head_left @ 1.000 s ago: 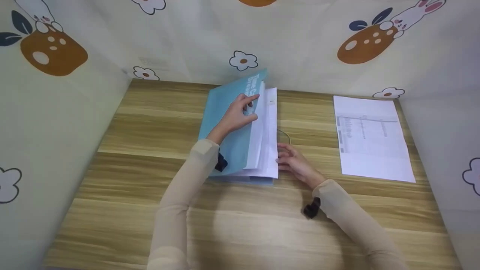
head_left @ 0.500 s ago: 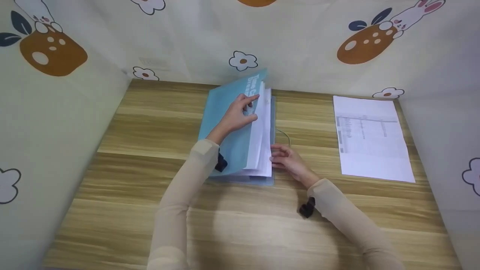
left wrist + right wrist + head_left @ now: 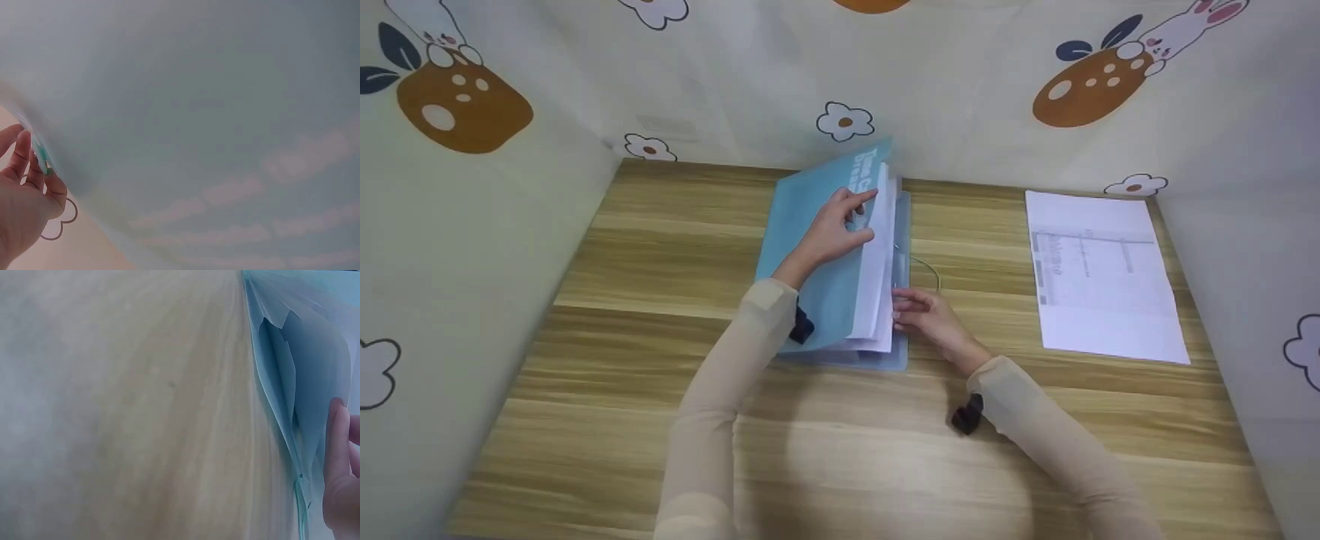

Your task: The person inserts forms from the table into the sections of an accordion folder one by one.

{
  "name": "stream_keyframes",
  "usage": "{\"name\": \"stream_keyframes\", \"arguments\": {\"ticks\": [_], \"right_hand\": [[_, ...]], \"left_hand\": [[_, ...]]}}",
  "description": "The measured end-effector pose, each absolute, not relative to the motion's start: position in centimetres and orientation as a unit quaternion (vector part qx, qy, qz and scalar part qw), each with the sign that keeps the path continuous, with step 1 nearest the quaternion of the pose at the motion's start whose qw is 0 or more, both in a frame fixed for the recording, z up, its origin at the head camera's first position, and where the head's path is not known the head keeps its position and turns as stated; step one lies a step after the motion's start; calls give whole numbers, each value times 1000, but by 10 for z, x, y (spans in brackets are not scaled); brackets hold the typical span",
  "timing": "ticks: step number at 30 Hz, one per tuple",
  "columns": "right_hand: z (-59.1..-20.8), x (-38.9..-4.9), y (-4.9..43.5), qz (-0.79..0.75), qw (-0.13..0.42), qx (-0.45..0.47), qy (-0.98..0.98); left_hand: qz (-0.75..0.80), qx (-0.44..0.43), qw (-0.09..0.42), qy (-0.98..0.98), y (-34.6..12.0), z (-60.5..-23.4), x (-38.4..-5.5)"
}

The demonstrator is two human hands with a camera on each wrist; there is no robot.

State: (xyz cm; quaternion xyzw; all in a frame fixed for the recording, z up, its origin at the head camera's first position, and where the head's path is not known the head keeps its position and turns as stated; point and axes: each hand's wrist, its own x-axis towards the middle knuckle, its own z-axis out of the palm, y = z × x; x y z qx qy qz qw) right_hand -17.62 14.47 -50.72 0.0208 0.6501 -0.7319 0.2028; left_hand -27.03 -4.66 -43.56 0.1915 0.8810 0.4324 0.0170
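A light-blue folder (image 3: 802,225) with white lettering lies near the back of the table, its cover lifted at the right. White papers (image 3: 883,300) stand tilted inside it. My left hand (image 3: 836,226) holds the raised cover's edge, and in the left wrist view the hand (image 3: 28,197) has its fingers bent at that edge. With fingers nearly straight, my right hand (image 3: 934,322) touches the papers' right edges. The right wrist view catches only part of this hand (image 3: 342,472), beside the blue folder layers (image 3: 275,371).
A thin elastic cord (image 3: 931,270) loops out from the folder's right side. Further right lies a printed sheet (image 3: 1110,300) on the wooden table (image 3: 622,360). Patterned cloth walls (image 3: 735,90) border the table at the back and sides.
My right hand has moved left, and the papers' edges have shifted left with it into the folder, baring more of the lower cover. The left hand has stayed in place.
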Motion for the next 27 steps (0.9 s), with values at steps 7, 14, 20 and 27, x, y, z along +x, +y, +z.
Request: {"name": "stream_keyframes", "arguments": {"ticks": [7,14,20,27], "right_hand": [[-514,-173,147,-748,225,26,624],[-514,-168,148,-740,255,15,622],[-515,-165,152,-736,278,-12,617],[-512,-161,154,-739,294,-25,605]], "left_hand": [[433,191,20,881,-45,-436,-271],[431,191,23,882,-45,-436,-271],[432,188,30,882,-45,-435,-270],[441,200,19,875,-46,-435,-271]]}}
